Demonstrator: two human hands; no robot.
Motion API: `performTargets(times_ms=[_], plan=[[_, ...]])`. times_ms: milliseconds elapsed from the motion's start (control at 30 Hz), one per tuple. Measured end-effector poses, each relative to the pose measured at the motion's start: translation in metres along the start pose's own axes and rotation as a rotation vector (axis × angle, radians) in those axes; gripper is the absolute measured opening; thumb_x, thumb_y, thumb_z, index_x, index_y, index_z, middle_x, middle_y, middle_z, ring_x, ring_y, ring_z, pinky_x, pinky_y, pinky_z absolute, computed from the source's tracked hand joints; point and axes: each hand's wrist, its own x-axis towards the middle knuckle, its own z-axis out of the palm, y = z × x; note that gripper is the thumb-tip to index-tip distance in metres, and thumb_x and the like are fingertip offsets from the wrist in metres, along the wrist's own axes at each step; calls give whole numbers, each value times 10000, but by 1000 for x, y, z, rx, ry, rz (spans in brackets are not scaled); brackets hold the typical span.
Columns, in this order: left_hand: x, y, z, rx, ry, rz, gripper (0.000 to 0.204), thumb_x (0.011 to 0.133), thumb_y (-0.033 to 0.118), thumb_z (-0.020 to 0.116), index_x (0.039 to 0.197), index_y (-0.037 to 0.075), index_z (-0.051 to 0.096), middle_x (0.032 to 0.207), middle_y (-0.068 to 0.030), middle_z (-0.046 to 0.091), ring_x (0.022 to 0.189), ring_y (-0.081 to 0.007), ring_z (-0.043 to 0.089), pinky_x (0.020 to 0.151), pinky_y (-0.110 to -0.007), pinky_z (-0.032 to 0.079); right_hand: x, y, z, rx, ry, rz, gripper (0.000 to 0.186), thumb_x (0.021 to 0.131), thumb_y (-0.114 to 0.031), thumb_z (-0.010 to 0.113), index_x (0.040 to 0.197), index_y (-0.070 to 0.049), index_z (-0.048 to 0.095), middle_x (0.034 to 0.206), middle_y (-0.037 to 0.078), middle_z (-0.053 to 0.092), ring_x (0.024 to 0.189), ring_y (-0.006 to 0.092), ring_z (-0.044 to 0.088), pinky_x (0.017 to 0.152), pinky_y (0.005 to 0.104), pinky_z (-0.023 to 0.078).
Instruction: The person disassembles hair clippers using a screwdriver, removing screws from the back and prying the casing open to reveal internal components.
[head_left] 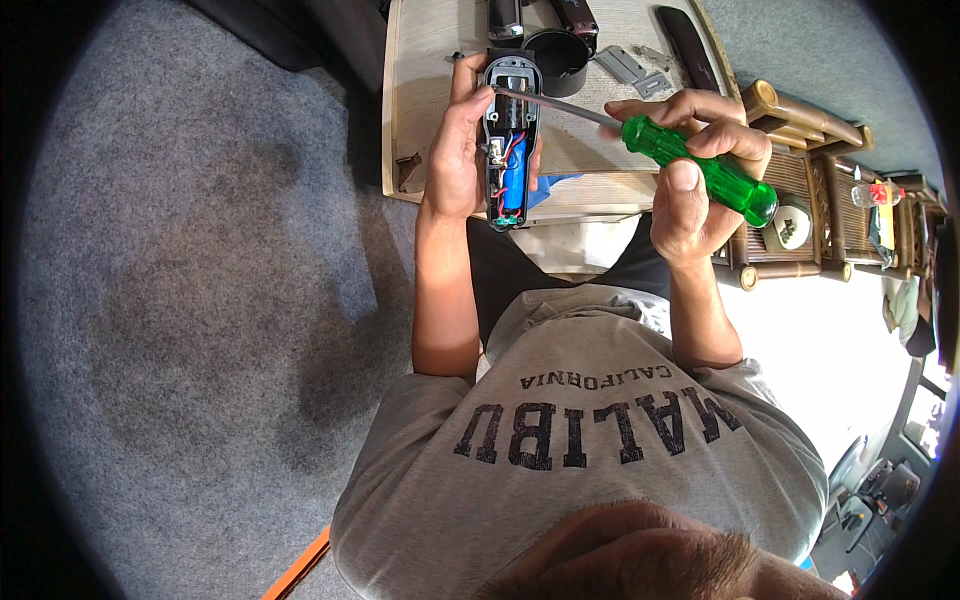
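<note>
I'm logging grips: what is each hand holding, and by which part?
Left hand: the opened black handheld device, by its sides. Right hand: the screwdriver, by its green handle.

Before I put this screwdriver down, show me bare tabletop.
Bare table shows between its left edge and the left hand, and between the opened device and right hand. Its far side is crowded: black cup, grey pieces.

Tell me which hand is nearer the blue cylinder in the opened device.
Left: the left hand holds the device containing the blue cylinder; the right hand is farther off to its right, gripping the green screwdriver.
</note>
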Motion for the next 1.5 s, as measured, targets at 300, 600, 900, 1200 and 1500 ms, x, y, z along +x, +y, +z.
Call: performTargets(times_ms=[300, 600, 900, 1200, 1500], plan=[[2, -2, 2, 97, 22, 2, 439, 1036, 323, 327, 1405, 94, 390, 1095, -200, 651, 602, -212, 650, 438, -340, 557, -2, 0, 6, 106, 44, 12, 310, 985, -109, 694, 1139, -17, 441, 1135, 213, 551, 1010, 298, 680, 900, 489, 638], [1, 2, 4, 171, 80, -30, 446, 1041, 345, 317, 1392, 91, 422, 920, -162, 683, 539, -200, 621, 434, -335, 549, 0, -1, 6, 96, 36, 24, 305, 988, -111, 692, 1140, -21, 444, 1143, 211, 552, 1011, 299, 679, 907, 488, 634], [1, 4, 9, 181, 144, -47, 447, 1046, 379, 288, 1312, 78, 486, 680, -155, 618, 499, -199, 589, 440, -335, 515, 2, 1, 7, 153, 112, -5, 321, 998, -142, 699, 1139, -17, 439, 1124, 209, 553, 981, 327, 704, 871, 495, 648], [2, 4, 5, 223, 97, -43, 429, 1046, 365, 280, 1288, 74, 483, 683, -158, 619, 481, -200, 576, 444, -333, 512, 1, 1, 8, 135, 85, 9, 318, 996, -128, 698, 1145, -13, 442, 1124, 212, 554, 999, 339, 701, 879, 498, 646], [0, -4, 4, 330, 113, -17, 442, 1067, 306, 314, 1468, 126, 357, 831, -153, 669, 549, -206, 628, 485, -347, 546, 8, -6, 2, 32, 31, -17, 316, 971, -94, 720, 1144, -20, 466, 1133, 209, 560, 1011, 310, 702, 877, 442, 634]])
